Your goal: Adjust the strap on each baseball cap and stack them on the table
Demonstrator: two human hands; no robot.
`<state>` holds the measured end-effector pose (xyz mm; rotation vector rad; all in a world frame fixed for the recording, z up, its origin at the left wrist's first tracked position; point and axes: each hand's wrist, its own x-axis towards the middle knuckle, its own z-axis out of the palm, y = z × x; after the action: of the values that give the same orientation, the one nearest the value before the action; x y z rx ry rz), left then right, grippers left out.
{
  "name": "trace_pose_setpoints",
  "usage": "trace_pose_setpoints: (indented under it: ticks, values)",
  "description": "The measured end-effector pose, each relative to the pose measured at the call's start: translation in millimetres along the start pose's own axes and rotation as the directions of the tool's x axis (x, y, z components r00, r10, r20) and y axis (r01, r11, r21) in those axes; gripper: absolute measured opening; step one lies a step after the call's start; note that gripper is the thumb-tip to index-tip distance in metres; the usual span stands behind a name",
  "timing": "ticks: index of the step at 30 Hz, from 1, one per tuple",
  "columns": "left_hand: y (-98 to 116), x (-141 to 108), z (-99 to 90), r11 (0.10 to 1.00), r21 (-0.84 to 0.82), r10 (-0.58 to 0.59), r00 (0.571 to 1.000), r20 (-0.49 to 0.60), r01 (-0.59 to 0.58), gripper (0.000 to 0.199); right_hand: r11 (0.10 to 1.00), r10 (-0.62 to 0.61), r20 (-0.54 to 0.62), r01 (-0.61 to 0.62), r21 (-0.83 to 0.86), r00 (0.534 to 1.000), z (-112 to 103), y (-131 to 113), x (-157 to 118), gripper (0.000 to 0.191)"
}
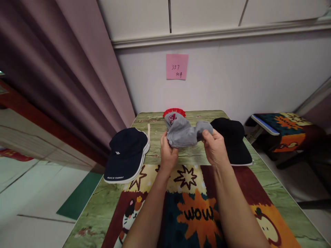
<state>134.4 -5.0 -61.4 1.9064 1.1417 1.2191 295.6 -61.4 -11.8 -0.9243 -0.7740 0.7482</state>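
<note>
My left hand (169, 151) grips the lower left part of a soft, crumpled grey cloth piece (182, 132) with a red logo. At its right end, my right hand (214, 146) pinches a rounded grey flap between thumb and fingers. The piece hangs above the table, stretched between both hands, and I cannot tell whether it is a cap or a sock. A navy cap (126, 151) with a white-edged brim lies to the left. To the right, partly behind my right hand, is a black cap (232, 141).
A red scalloped-edged object (173, 112) stands behind the grey cloth, mostly hidden. A patterned mat (186, 206) covers the near part of the green wood-look table (85, 220). Beyond it are a wall with a pink note (177, 67), a curtain (85, 69) at left, and another mat-covered surface (289, 127) at right.
</note>
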Motion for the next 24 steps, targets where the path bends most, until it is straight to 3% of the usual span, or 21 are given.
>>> trace_pose_setpoints:
  ticks: [3, 5, 7, 8, 9, 11, 13, 15, 19, 24]
  values:
    - [-7.5, 0.2, -14.6, 0.99, 0.139, -0.014, 0.969, 0.247, -0.021, 0.055, 0.985, 0.103, 0.084, -0.09, -0.145, 0.991, -9.7, 5.9, 4.1, 0.036]
    - [-8.2, 0.4, -32.5, 0.95, 0.313, -0.137, 0.875, 0.464, -0.017, 0.039, 0.952, 0.211, 0.176, -0.162, -0.259, 0.962, -15.8, 9.0, 5.7, 0.035]
    - [-6.1, 1.9, -49.7, 0.893, 0.449, -0.258, 0.799, 0.543, -0.017, 0.019, 0.914, 0.294, 0.254, -0.193, -0.358, 0.921, -19.5, 11.3, 6.0, 0.036]
    - [-4.7, 3.3, -55.7, 0.873, 0.488, -0.279, 0.804, 0.525, -0.016, 0.01, 0.9, 0.313, 0.281, -0.188, -0.394, 0.907, -20.2, 12.1, 5.9, 0.036]
    - [-3.3, 5.0, -59.0, 0.866, 0.5, -0.261, 0.843, 0.47, -0.01, 0.008, 0.891, 0.317, 0.298, -0.175, -0.418, 0.901, -20.2, 12.5, 5.7, 0.035]
    - [-1.4, 8.3, -56.3, 0.895, 0.446, -0.127, 0.948, 0.291, -0.017, 0.016, 0.89, 0.285, 0.307, -0.132, -0.437, 0.908, -18.8, 11.9, 5.3, 0.031]
    - [-1.7, 9.5, -43.2, 0.944, 0.324, 0.015, 0.988, 0.156, -0.065, 0.026, 0.895, 0.232, 0.296, -0.084, -0.439, 0.926, -16.9, 9.4, 5.1, 0.025]
    - [-4.0, 6.8, -24.5, 0.975, 0.215, 0.026, 0.987, 0.159, -0.06, 0.04, 0.894, 0.198, 0.293, -0.05, -0.446, 0.935, -15.4, 5.8, 4.9, 0.019]
    - [-12.3, -4.7, 5.8, 0.961, 0.25, -0.189, 0.938, 0.292, 0.115, 0.051, 0.902, 0.171, 0.264, -0.043, -0.429, 0.949, -14.3, -0.4, 4.2, 0.012]
    - [-19.7, -4.5, 5.0, 0.938, 0.331, -0.185, 0.954, 0.236, 0.1, 0.043, 0.925, 0.197, 0.202, -0.114, -0.362, 0.959, -15.2, -1.2, 3.2, 0.026]
